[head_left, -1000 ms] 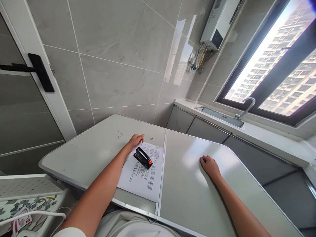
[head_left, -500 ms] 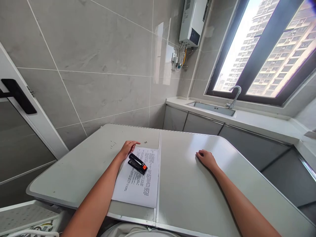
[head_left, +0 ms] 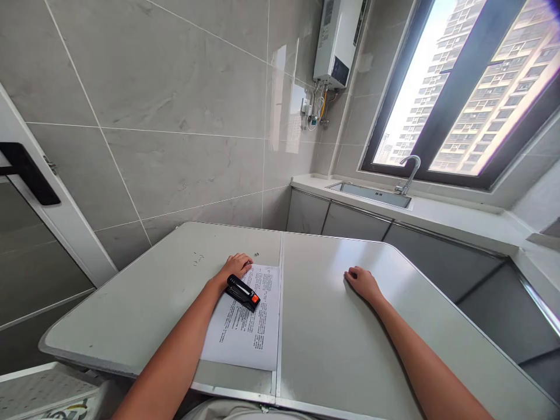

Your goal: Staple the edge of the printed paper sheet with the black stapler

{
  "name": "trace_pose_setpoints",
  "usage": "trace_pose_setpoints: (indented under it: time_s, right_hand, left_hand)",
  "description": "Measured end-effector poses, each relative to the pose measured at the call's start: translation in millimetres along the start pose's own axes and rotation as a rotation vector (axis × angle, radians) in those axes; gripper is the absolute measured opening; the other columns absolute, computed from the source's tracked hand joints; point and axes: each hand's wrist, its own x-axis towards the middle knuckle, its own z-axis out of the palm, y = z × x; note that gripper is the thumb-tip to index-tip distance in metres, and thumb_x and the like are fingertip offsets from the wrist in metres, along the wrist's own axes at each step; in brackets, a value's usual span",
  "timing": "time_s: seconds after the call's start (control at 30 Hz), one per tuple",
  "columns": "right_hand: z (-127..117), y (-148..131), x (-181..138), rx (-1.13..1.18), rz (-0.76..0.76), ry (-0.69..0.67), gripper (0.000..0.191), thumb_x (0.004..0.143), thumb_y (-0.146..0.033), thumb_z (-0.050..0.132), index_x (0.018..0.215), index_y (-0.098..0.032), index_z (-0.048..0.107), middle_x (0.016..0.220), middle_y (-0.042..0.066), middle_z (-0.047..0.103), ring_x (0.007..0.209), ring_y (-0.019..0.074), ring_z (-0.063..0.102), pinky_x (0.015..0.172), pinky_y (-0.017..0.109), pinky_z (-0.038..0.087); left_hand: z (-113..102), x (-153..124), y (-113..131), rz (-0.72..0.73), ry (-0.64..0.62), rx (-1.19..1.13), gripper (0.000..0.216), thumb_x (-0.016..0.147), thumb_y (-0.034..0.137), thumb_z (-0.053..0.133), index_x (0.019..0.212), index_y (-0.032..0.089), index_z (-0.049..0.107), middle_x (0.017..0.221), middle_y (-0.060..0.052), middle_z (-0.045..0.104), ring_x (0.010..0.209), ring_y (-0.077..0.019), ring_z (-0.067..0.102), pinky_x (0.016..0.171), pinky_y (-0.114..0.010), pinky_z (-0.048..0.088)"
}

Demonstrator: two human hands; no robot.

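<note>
My left hand [head_left: 238, 266] rests at the top edge of a printed sheet of paper [head_left: 238, 350], its fingers slightly bent and lying over the corner. It appears to hold nothing. A black stapler [head_left: 243, 293] with an orange-red piece at one end lies slanted on the paper, close to my left wrist. Just past my fingertips are a few small metal bits [head_left: 256, 254], which look like staples. More loose staples [head_left: 198, 258] are scattered on the table to the left. My right hand [head_left: 362, 281] lies on the right half of the table, fingers curled in, with nothing visible in it.
The pale folding table [head_left: 324, 350] has a metal seam down its middle. Beyond it stands a counter with a sink [head_left: 371, 193] and faucet [head_left: 409, 175]. A door [head_left: 44, 204] is at the left, and a white perforated container [head_left: 39, 391] sits below the table's left corner.
My left hand has moved slightly right over the paper's top edge, toward the small metal bits, and its pointing finger is now bent. My right hand stays in place.
</note>
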Motion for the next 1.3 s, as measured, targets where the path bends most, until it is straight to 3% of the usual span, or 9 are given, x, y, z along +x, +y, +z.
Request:
trace_pose_setpoints:
  time_s: [0.17, 0.3, 0.43, 0.6, 0.77, 0.87, 1.0, 1.13, 1.3]
  right_hand:
    - [6, -30, -11, 0.017, -0.001, 0.043, 0.036, 0.091, -0.038, 0.049, 0.059, -0.021, 0.048, 0.07, 0.005, 0.058, 0.063, 0.0167, 0.045, 0.063, 0.029, 0.032]
    - [25, -92, -43, 0.092, -0.169, -0.014, 0.04, 0.1, -0.044, 0.044, 0.067, -0.022, 0.053, 0.076, 0.005, 0.061, 0.07, 0.0177, 0.055, 0.07, 0.029, 0.043]
    - [42, -164, -79, 0.385, -0.409, -0.182, 0.023, 0.1, -0.044, 0.052, 0.096, -0.024, 0.063, 0.101, 0.005, 0.067, 0.085, 0.0188, 0.063, 0.075, 0.029, 0.048]
    - [52, -217, -90, 0.578, -0.294, -0.276, 0.019, 0.098, -0.04, 0.051, 0.108, -0.025, 0.056, 0.102, 0.002, 0.069, 0.064, 0.0137, 0.053, 0.065, 0.029, 0.042]
    - [56, -230, -98, 0.691, -0.277, -0.368, 0.033, 0.096, -0.039, 0.053, 0.126, -0.028, 0.045, 0.084, -0.005, 0.063, 0.059, 0.0129, 0.047, 0.061, 0.026, 0.038]
    - [56, -235, -108, 0.62, -0.314, -0.387, 0.037, 0.092, -0.031, 0.055, 0.129, -0.028, 0.047, 0.074, -0.006, 0.056, 0.061, 0.0147, 0.048, 0.062, 0.025, 0.036]
    - [58, -239, -113, 0.533, -0.316, -0.415, 0.023, 0.088, -0.025, 0.054, 0.109, -0.025, 0.064, 0.07, -0.003, 0.055, 0.062, 0.0152, 0.048, 0.062, 0.026, 0.036]
    - [54, -231, -106, 0.584, -0.261, -0.363, 0.021, 0.081, -0.021, 0.054, 0.094, -0.022, 0.071, 0.064, -0.003, 0.05, 0.061, 0.0142, 0.045, 0.061, 0.025, 0.035]
    - [34, -208, -90, 0.618, -0.19, -0.467, 0.018, 0.07, -0.018, 0.059, 0.077, -0.018, 0.076, 0.056, -0.004, 0.05, 0.056, 0.0112, 0.041, 0.055, 0.024, 0.029]
  left_hand:
    - [-2, 2, -1, 0.002, 0.015, 0.088, 0.016, 0.094, 0.032, 0.064, 0.103, 0.021, 0.07, 0.112, -0.01, 0.065, 0.111, -0.029, 0.056, 0.098, -0.044, 0.043]
    - [-2, 3, 0, -0.01, 0.049, 0.095, 0.009, 0.088, 0.028, 0.07, 0.092, 0.021, 0.066, 0.113, -0.011, 0.063, 0.115, -0.0317, 0.052, 0.101, -0.047, 0.04]
    - [-2, 4, 2, -0.008, 0.052, 0.041, 0.006, 0.087, 0.018, 0.064, 0.09, 0.021, 0.06, 0.111, -0.009, 0.065, 0.112, -0.0296, 0.054, 0.098, -0.045, 0.04]
    - [-7, 0, 1, -0.001, 0.04, -0.08, 0.007, 0.095, 0.021, 0.05, 0.1, 0.023, 0.054, 0.097, -0.001, 0.065, 0.093, -0.0204, 0.06, 0.091, -0.037, 0.044]
    - [-7, -4, 0, -0.025, 0.068, -0.184, 0.018, 0.101, 0.03, 0.041, 0.112, 0.023, 0.053, 0.087, 0.002, 0.063, 0.082, -0.0175, 0.06, 0.08, -0.031, 0.048]
    - [-4, -3, 4, -0.048, 0.109, -0.195, 0.017, 0.097, 0.028, 0.047, 0.109, 0.023, 0.059, 0.088, 0.001, 0.066, 0.089, -0.0195, 0.062, 0.085, -0.034, 0.047]
    - [-5, 0, 7, -0.084, 0.227, -0.178, 0.017, 0.092, 0.027, 0.057, 0.108, 0.023, 0.063, 0.107, -0.005, 0.069, 0.109, -0.0251, 0.061, 0.097, -0.04, 0.044]
    - [-13, -1, 4, -0.127, 0.365, -0.171, 0.018, 0.096, 0.025, 0.048, 0.104, 0.022, 0.064, 0.113, -0.009, 0.066, 0.112, -0.0259, 0.058, 0.103, -0.044, 0.043]
    - [-18, -5, 11, -0.072, 0.311, -0.222, 0.017, 0.096, 0.027, 0.05, 0.096, 0.02, 0.066, 0.1, -0.006, 0.069, 0.098, -0.0215, 0.062, 0.092, -0.036, 0.049]
